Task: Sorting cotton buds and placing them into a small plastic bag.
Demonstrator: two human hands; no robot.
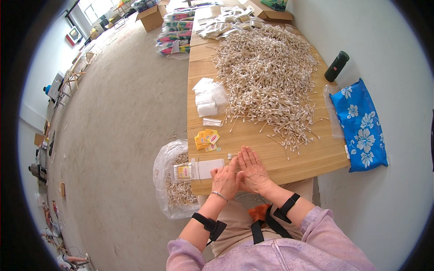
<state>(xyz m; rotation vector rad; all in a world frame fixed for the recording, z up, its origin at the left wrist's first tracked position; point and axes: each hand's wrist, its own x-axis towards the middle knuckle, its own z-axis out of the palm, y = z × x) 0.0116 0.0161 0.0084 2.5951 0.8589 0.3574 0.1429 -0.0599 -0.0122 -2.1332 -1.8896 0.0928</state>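
Note:
A small row of cotton swabs lies at the near edge of the wooden table, partly hidden under my hands. My right hand rests flat against the row, fingers stretched out side by side. From the left, my left hand meets it with bent fingers, its index finger and thumb closed at the swabs. Beside my left hand is a white rectangular card or tray. Farther left, a clear packet of swabs with a yellow label sits at the table's left edge.
A large heap of loose swabs covers the table beyond my hands. Left of it are yellow cards and clear plastic sleeves. A blue flowered pouch and dark bottle stand right. A clear bag of swabs hangs below left.

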